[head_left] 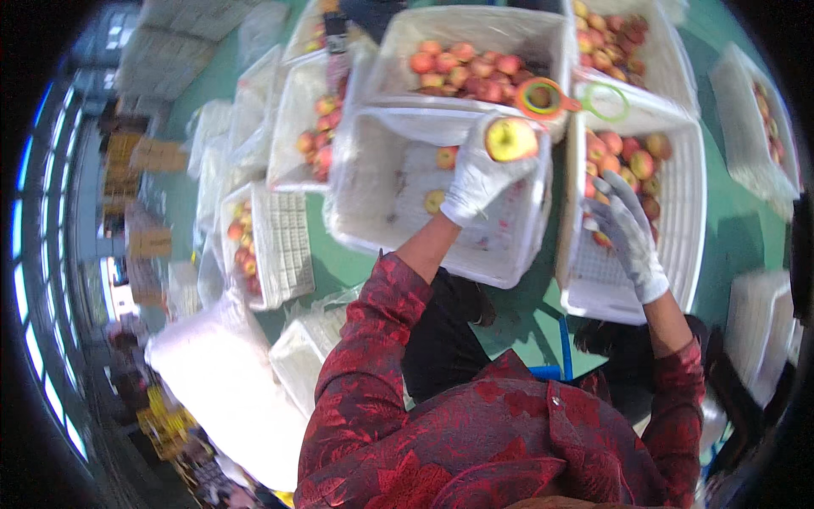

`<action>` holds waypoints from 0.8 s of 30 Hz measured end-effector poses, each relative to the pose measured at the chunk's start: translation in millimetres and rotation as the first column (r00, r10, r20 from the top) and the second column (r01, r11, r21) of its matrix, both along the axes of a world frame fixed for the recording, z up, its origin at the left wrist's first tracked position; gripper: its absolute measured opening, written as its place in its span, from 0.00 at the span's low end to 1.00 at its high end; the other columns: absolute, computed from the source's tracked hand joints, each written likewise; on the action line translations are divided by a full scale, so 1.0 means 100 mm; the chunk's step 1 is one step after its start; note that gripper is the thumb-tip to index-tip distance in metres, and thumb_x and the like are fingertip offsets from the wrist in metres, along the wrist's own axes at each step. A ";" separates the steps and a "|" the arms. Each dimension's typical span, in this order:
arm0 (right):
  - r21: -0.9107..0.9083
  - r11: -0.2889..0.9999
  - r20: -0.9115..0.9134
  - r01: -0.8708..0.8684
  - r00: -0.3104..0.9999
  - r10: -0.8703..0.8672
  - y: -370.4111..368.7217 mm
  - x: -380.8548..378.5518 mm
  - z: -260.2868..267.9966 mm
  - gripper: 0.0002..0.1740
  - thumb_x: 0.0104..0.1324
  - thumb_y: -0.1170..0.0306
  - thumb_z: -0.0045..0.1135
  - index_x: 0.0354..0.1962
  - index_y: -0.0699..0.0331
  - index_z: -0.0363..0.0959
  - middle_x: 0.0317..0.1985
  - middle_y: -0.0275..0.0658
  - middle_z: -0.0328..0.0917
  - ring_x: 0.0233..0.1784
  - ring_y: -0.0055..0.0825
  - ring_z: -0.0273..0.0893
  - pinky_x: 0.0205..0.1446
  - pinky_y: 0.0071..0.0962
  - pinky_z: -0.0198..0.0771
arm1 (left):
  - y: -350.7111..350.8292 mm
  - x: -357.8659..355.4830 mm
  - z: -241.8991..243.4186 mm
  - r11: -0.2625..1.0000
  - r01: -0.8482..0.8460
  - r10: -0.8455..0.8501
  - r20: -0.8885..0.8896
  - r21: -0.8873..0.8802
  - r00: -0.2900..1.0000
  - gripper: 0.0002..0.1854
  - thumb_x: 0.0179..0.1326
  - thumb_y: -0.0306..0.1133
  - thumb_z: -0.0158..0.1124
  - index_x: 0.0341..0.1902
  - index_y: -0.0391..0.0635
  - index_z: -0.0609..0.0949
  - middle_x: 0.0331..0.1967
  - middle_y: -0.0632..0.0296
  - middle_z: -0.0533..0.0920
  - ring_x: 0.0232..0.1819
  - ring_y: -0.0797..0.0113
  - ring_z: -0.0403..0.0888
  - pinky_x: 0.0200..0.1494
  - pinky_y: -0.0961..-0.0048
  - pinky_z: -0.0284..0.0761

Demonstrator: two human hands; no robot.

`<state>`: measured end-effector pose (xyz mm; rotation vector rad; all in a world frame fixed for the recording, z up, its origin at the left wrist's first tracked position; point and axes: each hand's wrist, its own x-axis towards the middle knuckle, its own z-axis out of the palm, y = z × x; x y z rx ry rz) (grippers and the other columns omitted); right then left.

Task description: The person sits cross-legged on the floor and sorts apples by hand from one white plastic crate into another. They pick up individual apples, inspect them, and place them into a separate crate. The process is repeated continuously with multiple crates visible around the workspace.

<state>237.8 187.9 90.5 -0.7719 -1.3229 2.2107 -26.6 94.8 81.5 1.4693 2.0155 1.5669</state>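
Note:
My left hand point(486, 172), in a pale work glove, holds a yellow and red apple point(510, 139) above a white plastic crate point(375, 223). Two apples show inside this crate, one of them yellowish point(434, 201). My right hand point(626, 229), gloved as well, is over the right-hand crate point(683, 254), its fingers apart and nothing seen in them. Several red and yellow apples point(641, 164) lie beyond its fingertips. An orange sizing ring point(524, 102) and a joined green ring point(605, 102) lie across the crate rims between the two hands.
Lined crates of apples stand beyond point(470, 25) and at the left point(289, 153); a smaller crate point(286, 242) sits lower left. Another stands at the far right point(741, 114). A large white sack point(222, 382) is beside me. Part of another person's arm point(337, 57) reaches in at the top.

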 end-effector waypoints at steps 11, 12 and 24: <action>-0.030 0.998 0.028 -0.048 0.998 0.049 0.01 0.04 -0.26 0.30 0.73 0.56 0.47 0.67 0.63 0.57 0.62 0.42 0.67 0.54 0.28 0.73 0.49 0.26 0.72 | -1.84 -3.26 -1.21 0.544 -0.724 0.804 0.016 -0.424 0.594 0.34 0.48 0.53 0.73 0.53 0.40 0.78 0.47 0.57 0.81 0.46 0.63 0.80 0.46 0.65 0.75; 0.013 0.998 0.089 -0.062 0.994 0.061 0.01 0.03 -0.29 0.30 0.73 0.56 0.47 0.66 0.62 0.57 0.62 0.42 0.68 0.54 0.28 0.73 0.49 0.26 0.72 | -1.94 -3.45 -1.39 0.469 -0.784 0.880 0.140 -0.407 0.454 0.35 0.49 0.54 0.71 0.53 0.40 0.78 0.48 0.55 0.81 0.47 0.62 0.79 0.48 0.65 0.75; -0.141 0.988 0.486 0.064 0.874 0.012 0.52 0.44 -1.83 0.25 0.66 0.74 0.54 0.61 0.58 0.62 0.57 0.36 0.69 0.58 0.33 0.71 0.52 0.36 0.73 | -1.60 -2.37 -0.50 0.568 -0.676 0.488 -0.470 -0.469 0.736 0.15 0.64 0.41 0.54 0.44 0.45 0.81 0.43 0.48 0.82 0.44 0.49 0.80 0.46 0.57 0.74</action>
